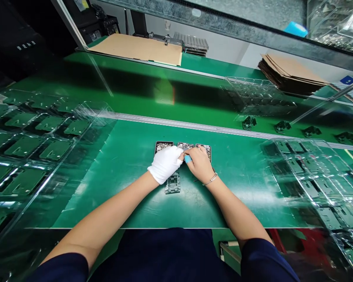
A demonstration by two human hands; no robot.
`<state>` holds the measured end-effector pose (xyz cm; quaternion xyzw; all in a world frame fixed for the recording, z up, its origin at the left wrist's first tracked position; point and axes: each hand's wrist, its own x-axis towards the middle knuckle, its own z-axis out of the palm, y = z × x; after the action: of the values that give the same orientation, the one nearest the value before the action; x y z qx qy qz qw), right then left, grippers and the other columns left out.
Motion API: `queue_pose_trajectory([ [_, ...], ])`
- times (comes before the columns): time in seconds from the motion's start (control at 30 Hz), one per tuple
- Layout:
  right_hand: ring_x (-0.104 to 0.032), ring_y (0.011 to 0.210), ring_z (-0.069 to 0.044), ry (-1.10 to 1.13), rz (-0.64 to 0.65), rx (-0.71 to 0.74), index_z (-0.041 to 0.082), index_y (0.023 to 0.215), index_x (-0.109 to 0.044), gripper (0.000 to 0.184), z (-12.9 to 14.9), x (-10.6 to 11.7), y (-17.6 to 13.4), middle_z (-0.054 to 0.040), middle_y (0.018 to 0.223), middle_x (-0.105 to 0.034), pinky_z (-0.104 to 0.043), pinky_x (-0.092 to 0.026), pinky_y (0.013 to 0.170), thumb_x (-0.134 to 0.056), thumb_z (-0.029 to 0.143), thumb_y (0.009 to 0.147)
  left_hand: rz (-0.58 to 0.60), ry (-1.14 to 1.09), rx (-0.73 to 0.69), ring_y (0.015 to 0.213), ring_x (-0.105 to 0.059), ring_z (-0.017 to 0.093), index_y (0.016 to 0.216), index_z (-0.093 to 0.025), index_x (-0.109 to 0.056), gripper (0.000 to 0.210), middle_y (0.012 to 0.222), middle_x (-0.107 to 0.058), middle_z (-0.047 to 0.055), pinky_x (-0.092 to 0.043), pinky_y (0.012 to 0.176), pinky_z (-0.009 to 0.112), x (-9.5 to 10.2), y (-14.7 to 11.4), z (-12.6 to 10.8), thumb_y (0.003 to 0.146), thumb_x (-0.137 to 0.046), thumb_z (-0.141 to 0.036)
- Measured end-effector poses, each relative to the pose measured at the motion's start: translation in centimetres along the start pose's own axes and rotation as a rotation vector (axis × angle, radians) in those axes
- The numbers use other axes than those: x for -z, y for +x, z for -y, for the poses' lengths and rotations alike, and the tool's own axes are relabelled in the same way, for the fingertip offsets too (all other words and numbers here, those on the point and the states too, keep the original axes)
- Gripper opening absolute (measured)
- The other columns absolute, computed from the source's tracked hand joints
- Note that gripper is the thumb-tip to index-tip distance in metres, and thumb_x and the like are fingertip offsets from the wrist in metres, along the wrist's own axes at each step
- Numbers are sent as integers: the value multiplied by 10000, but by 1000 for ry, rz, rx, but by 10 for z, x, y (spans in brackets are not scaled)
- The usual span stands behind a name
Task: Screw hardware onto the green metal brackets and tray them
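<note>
My left hand [166,160], in a white glove with bare fingertips, meets my right hand [199,159] at the middle of the bench. The right hand is bare, with a blue cover on one finger and a bracelet at the wrist. The fingers of both hands are pinched close together; whatever is between them is too small to make out. Just behind them stand three small boxes of tiny metal parts, a left box [164,145], a middle box [186,145] and a right box [207,150], partly hidden by the hands. A small circuit board [173,183] lies below the left hand.
Clear plastic trays with flat parts flank me, a left tray [47,137] and a right tray [314,176]. A metal rail [170,122] crosses the green bench [129,156]. Beyond it are several small dark assemblies [282,126], another clear tray [259,96] and stacked cardboard [291,74].
</note>
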<state>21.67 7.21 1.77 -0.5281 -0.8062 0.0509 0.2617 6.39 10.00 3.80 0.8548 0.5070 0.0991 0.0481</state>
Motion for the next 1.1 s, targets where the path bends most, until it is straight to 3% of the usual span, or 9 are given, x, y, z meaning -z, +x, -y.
queue_pose_trajectory([
  [0.3,-576,958,-224,-93,24,-132,183,1036,-587,279,-9,-4,5,-70,994,-658,-424,-296,1032,-432,95,820,59,-33,15,803,-645,255,842,-164,-657,309,864,-678,108,-418,609,312,-3,20,-4,892,-374,-277],
  [0.43,-569,959,-215,-152,-3,-67,186,1058,-574,343,-12,-4,6,-62,1006,-649,-408,-293,1031,-431,49,777,81,-74,7,805,-644,267,870,-161,-656,271,870,-679,116,-428,619,318,-4,23,-6,855,-395,-236],
  [0.67,-564,890,-215,-250,-12,16,177,936,-587,209,-13,-3,5,-73,960,-649,-440,-273,1043,-444,94,808,88,-245,-66,726,-613,185,766,-173,-613,214,772,-660,46,-437,646,265,1,19,-2,841,-418,-216],
  [0.8,-576,951,-201,-35,-134,79,190,968,-600,234,-2,7,0,-74,995,-650,-441,-298,1050,-419,115,840,40,-481,-116,691,-590,144,750,-168,-585,285,719,-633,7,-448,637,230,10,9,7,896,-402,-330],
  [0.9,-587,976,-183,305,-153,41,217,965,-613,207,10,14,-2,-60,1002,-653,-385,-417,962,-426,183,884,-69,-586,-144,660,-574,139,724,-169,-589,321,694,-617,9,-443,615,233,17,-4,15,903,-408,-365],
  [1.0,-605,868,-168,629,-64,-89,205,881,-615,114,20,18,-2,-39,907,-654,-324,-495,807,-507,236,862,-156,-346,-269,659,-568,152,674,-174,-610,320,681,-614,35,-425,611,255,21,-23,20,897,-417,-299],
  [1.1,-588,755,-144,776,122,-128,183,814,-599,52,27,24,-2,-13,817,-637,-285,-495,725,-565,223,813,-215,-116,-350,631,-568,165,656,-169,-623,283,641,-603,53,-406,575,270,23,-43,22,865,-436,-208],
])
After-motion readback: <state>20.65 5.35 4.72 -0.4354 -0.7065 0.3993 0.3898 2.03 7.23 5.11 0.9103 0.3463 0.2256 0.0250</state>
